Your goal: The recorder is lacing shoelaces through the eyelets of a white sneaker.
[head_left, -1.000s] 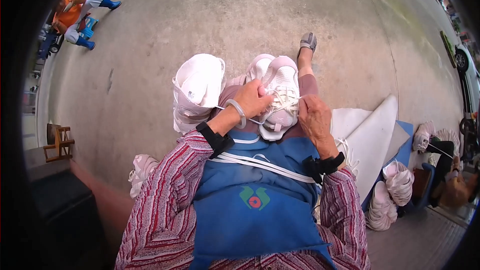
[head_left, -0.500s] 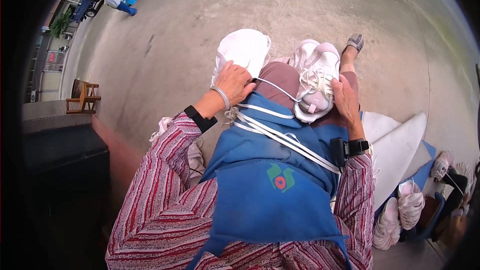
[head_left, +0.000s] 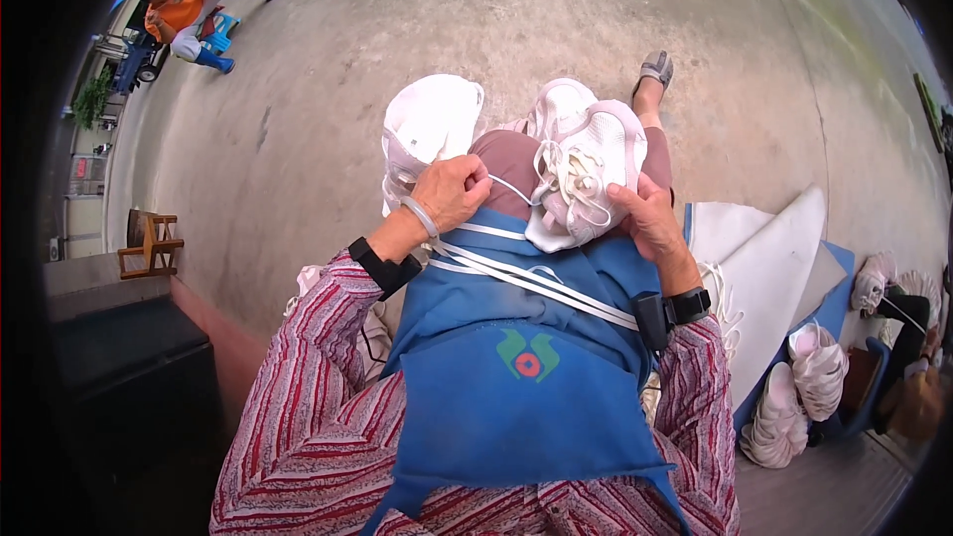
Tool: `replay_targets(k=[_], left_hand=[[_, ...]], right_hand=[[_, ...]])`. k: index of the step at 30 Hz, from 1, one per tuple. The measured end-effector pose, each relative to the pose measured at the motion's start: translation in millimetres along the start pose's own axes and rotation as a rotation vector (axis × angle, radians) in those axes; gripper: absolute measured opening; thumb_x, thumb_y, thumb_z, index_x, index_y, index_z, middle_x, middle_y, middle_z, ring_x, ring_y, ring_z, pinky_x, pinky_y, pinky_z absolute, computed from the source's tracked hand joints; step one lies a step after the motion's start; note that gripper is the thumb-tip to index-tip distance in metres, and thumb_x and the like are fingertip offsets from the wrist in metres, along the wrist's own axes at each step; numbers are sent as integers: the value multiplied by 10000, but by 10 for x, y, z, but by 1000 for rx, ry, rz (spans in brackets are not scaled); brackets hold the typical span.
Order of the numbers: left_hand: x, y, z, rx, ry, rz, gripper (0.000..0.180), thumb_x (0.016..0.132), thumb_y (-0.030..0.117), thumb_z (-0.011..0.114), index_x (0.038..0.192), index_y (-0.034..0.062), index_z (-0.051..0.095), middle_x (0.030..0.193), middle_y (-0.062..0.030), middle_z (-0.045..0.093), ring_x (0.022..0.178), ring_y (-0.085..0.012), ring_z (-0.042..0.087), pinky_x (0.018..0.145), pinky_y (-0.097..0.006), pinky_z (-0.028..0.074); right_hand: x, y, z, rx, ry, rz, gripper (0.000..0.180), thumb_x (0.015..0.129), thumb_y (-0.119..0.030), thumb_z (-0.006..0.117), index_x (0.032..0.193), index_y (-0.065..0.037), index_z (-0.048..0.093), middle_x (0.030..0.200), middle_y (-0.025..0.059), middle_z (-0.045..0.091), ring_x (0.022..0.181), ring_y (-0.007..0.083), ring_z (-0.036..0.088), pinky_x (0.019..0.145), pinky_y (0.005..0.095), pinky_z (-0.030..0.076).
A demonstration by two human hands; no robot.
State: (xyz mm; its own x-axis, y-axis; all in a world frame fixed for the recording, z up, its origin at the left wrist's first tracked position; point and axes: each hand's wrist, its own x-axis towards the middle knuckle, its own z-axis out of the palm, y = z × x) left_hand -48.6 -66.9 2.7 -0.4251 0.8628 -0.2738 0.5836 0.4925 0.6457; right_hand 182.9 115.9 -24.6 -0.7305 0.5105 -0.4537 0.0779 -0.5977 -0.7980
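A white and pale pink sneaker (head_left: 606, 144) rests tilted on my lap, its white laces loose over the tongue. My right hand (head_left: 653, 223) grips it by the side, thumb on the upper and fingers underneath. Another similar sneaker (head_left: 558, 104) sits just behind it, partly covered. My left hand (head_left: 452, 194) is closed in a pinch on a white shoelace (head_left: 511, 187) that stretches to the held sneaker. Beyond that hand, over my knee, lies a rounded white thing (head_left: 437, 114) with pinkish sides; its kind is unclear. Several white laces (head_left: 541, 288) lie across my blue apron (head_left: 526, 417).
At the right, white sheets (head_left: 764, 248) lie near more pale sneakers (head_left: 779, 422), beside a partly seen person. A wooden stool (head_left: 151, 243) and a dark box (head_left: 134, 377) stand at the left. Farther off, a person in orange (head_left: 182, 2) sits on the concrete floor's far side.
The front sneaker has tilted, and my right thumb has come onto its upper. My left fingers have drawn together at the lace. The whole view has shifted a little.
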Motion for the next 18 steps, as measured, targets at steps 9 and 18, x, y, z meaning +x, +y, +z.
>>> replay_targets(k=[9,18], left_hand=[[158,-328,-248,420,596,360,228,736,134,623,950,69,584,937,-118,603,906,-312,569,838,-417,403],[224,-1196,-468,-91,392,-441,615,702,119,625,1269,-35,442,1207,-254,551,1153,-356,528,985,-376,406]], right_hand=[[219,-272,290,360,-61,-214,378,851,-16,605,1197,86,493,1086,160,625,949,231,641,838,334,532],[322,-650,899,270,-94,-234,314,880,-46,582,1171,51,515,1064,132,623,935,203,634,847,336,522]])
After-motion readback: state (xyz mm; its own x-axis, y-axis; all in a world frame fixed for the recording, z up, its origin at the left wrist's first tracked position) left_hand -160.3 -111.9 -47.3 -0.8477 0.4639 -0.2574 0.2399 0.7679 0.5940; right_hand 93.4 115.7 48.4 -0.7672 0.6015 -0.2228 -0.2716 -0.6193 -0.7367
